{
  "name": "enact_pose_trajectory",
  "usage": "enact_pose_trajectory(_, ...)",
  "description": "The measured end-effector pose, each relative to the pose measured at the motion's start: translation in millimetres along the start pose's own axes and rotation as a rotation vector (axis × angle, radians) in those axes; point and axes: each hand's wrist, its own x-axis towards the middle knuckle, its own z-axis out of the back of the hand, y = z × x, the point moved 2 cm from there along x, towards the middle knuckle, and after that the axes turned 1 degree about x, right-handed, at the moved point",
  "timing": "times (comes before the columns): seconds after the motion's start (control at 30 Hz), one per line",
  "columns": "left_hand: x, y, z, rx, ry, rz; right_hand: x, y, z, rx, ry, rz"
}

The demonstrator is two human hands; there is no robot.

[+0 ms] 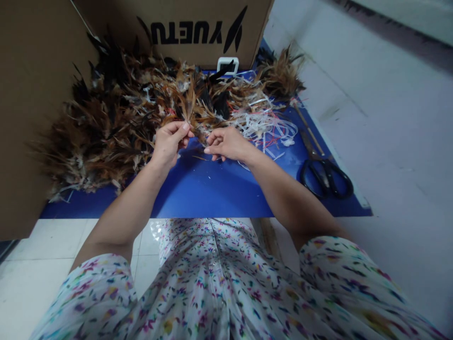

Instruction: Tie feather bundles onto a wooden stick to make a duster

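Observation:
My left hand [170,143] pinches a brown feather [188,105] by its base, the tip pointing away from me. Close on its right, my right hand [226,143] has its thumb and fingers drawn together in a pinch; what lies between them is too small to make out. Beyond both hands a large heap of brown and black feathers [116,108] covers the back and left of the blue tabletop [212,193]. A tangle of white and red strips [265,120] lies just past my right hand.
Black-handled scissors [326,178] and a thin stick [309,130] lie at the table's right. A feather bundle [283,75] sits at the back right. Cardboard boxes [198,28] [24,118] stand behind and at left. A small white-framed object [228,65] leans near the back box.

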Motion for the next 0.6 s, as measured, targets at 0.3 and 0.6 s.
enact_pose_trajectory(0.3, -0.4, -1.3, -0.6, -0.016, 0.015, 0.009, -2.4, 3.2, 0.0, -0.03, -0.03, -0.04)
enact_pose_trajectory(0.6, -0.3, -0.8, -1.2, -0.047, 0.004, 0.009, 0.4, -1.1, 2.7, -0.026, -0.057, 0.027)
